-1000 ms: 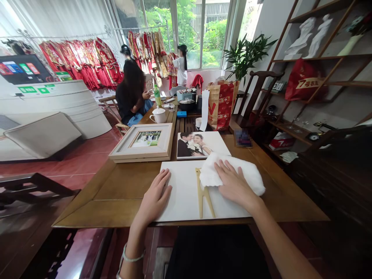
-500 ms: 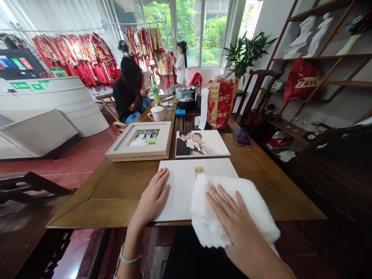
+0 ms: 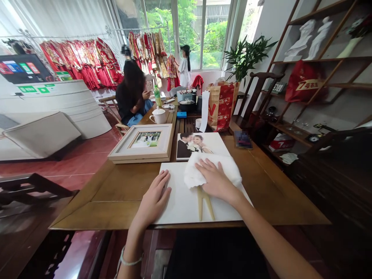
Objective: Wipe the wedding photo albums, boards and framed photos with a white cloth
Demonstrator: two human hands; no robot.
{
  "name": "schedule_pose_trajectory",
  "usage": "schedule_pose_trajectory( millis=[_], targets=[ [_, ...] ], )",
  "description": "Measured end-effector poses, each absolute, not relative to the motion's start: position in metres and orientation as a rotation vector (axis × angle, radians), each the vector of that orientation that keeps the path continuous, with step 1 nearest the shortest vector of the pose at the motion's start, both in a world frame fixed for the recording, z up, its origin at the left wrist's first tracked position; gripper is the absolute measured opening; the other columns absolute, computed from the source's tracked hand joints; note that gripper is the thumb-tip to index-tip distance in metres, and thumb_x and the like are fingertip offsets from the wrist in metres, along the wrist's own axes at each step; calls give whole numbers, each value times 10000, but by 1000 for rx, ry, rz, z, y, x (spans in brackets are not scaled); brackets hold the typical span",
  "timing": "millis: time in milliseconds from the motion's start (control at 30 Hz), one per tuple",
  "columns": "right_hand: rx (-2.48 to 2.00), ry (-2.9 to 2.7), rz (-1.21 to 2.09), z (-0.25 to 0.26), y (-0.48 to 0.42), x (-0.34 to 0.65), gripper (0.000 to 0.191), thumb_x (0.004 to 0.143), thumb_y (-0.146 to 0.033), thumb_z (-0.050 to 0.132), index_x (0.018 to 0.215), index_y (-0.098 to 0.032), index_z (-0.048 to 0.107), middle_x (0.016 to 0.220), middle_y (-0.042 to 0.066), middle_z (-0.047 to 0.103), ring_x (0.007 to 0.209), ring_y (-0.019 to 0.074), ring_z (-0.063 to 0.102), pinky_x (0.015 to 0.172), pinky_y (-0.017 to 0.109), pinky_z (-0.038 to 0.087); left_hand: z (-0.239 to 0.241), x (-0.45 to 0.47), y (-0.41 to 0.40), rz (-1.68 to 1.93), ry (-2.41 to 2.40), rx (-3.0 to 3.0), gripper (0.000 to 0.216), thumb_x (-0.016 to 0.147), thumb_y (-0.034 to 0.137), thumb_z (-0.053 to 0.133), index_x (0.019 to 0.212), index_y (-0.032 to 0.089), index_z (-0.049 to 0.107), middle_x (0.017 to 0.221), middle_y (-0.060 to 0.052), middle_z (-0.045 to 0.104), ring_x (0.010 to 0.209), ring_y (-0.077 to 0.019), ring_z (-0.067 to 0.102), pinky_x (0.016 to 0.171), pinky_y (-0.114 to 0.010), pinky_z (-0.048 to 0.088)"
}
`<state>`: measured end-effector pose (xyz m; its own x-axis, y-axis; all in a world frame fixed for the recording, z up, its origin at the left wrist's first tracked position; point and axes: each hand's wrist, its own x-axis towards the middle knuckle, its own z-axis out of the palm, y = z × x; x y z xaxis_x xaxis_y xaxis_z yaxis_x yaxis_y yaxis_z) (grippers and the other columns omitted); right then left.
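Observation:
A white panel [image 3: 186,201] lies face down at the near edge of the wooden table [image 3: 122,186], with a tan V-shaped stand [image 3: 205,203] fixed to its back. My left hand [image 3: 154,199] rests flat and open on the panel's left edge. My right hand [image 3: 215,180] presses a fluffy white cloth [image 3: 200,170] flat onto the panel's far part, over the top of the stand, with the fingers stretched out.
Behind the panel lie a wedding photo print [image 3: 200,143] and a framed photo [image 3: 142,141]. Farther back stand a white teapot [image 3: 159,115], a red paper bag [image 3: 221,104] and small items. A person [image 3: 130,93] sits at the table's far left. Shelves [image 3: 314,77] line the right.
My right hand swept the cloth from the panel's far right down to the near edge, then back up to the far middle. The left hand stayed put.

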<state>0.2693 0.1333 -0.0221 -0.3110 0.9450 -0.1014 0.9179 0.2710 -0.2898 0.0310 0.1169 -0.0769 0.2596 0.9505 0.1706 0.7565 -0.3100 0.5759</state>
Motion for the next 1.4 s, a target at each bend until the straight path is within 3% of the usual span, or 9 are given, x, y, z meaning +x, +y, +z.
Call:
schedule_pose_trajectory(
  millis=[233, 400, 567, 767, 933, 1100, 1267, 1400],
  targets=[
    [-1556, -2559, 256, -37, 73, 242, 831, 686, -64, 544, 1482, -90, 304, 1593, 155, 174, 1469, 331, 14, 1139, 628, -65, -78, 31, 117, 698, 1541, 2171, 499, 960, 347, 361, 1416, 157, 432, 1547, -86, 361, 1453, -225, 278, 1188, -429, 249],
    [-1315, -2675, 420, -39, 23, 260, 907, 638, -138, 543, 1501, -132, 265, 1603, 116, 123, 1470, 318, -21, 1141, 634, -65, -77, 31, 116, 719, 1558, 2162, 488, 957, 347, 368, 1407, 175, 445, 1541, -80, 375, 1449, -228, 291, 1182, -423, 267],
    [-1426, -2670, 551, -23, 37, 273, 968, 543, -57, 447, 1487, -223, 309, 1594, -16, 199, 1477, 204, 53, 1170, 588, -11, -75, 32, 117, 685, 1552, 2168, 506, 959, 351, 353, 1418, 153, 432, 1550, -88, 357, 1453, -229, 280, 1186, -432, 255],
    [-1695, -2509, 346, -23, 115, 240, 781, 676, -76, 474, 1448, -142, 375, 1565, 85, 293, 1452, 301, 173, 1117, 687, 104, -77, 30, 117, 704, 1537, 2177, 494, 962, 358, 358, 1409, 165, 440, 1542, -88, 372, 1449, -223, 290, 1186, -429, 254],
    [-1728, -2456, 233, -27, 128, 211, 676, 783, -95, 474, 1447, -54, 355, 1556, 189, 278, 1445, 370, 145, 1100, 708, 56, -79, 28, 118, 725, 1511, 2157, 480, 953, 337, 376, 1407, 196, 442, 1541, -78, 375, 1451, -223, 287, 1181, -432, 269],
    [-1561, -2583, 268, -31, 71, 218, 754, 757, -145, 543, 1475, -95, 317, 1582, 148, 227, 1463, 335, 84, 1143, 642, -16, -78, 28, 117, 733, 1478, 2155, 489, 948, 263, 352, 1430, 215, 419, 1557, -66, 347, 1454, -218, 278, 1184, -436, 258],
    [-1356, -2701, 489, -40, 22, 238, 851, 729, -284, 593, 1497, -115, 268, 1596, 145, 157, 1466, 354, 18, 1111, 679, -101, -77, 32, 116, 769, 1498, 2148, 467, 962, 305, 364, 1415, 226, 448, 1544, -59, 373, 1449, -225, 293, 1181, -428, 270],
    [-1311, -2705, 505, -36, 31, 249, 815, 716, -189, 530, 1493, -175, 282, 1599, 74, 192, 1475, 272, 40, 1140, 635, -75, -76, 33, 116, 766, 1508, 2150, 471, 956, 292, 366, 1412, 212, 451, 1541, -64, 379, 1446, -219, 300, 1180, -417, 271]
  ],
)
